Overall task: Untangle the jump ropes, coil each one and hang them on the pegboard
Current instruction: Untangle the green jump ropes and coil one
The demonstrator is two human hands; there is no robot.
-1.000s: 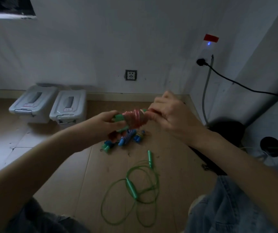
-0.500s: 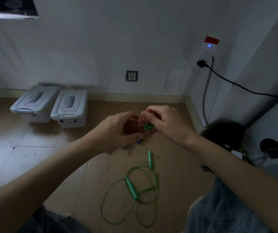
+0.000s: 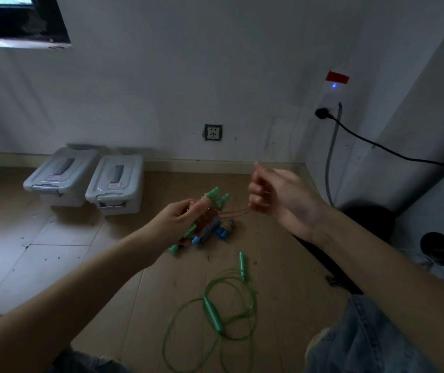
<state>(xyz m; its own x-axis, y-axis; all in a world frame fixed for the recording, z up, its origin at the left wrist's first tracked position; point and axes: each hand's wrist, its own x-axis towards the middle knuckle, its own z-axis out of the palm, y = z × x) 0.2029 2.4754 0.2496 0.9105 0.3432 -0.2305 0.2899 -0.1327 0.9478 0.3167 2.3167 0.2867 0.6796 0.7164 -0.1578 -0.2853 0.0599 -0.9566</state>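
No writing is readable anywhere. The left hand (image 3: pixel 182 215), held above the floor (image 3: pixel 54 254), grips a wound red jump rope (image 3: pixel 207 216) with green handles. The right hand (image 3: pixel 274 195), raised beside it, pinches red strands pulled taut from that bundle. A green jump rope (image 3: pixel 212 313) lies loose on the floor below, and more bundled ropes (image 3: pixel 221 228) lie beyond it.

Both forearms bare, no sleeves, no watch or rings on left hand (image 3: pixel 180 219) or right hand (image 3: pixel 277 197). Faded blue denim jeans (image 3: pixel 371 343) w/ stitched seam, seen at bottom of frame.
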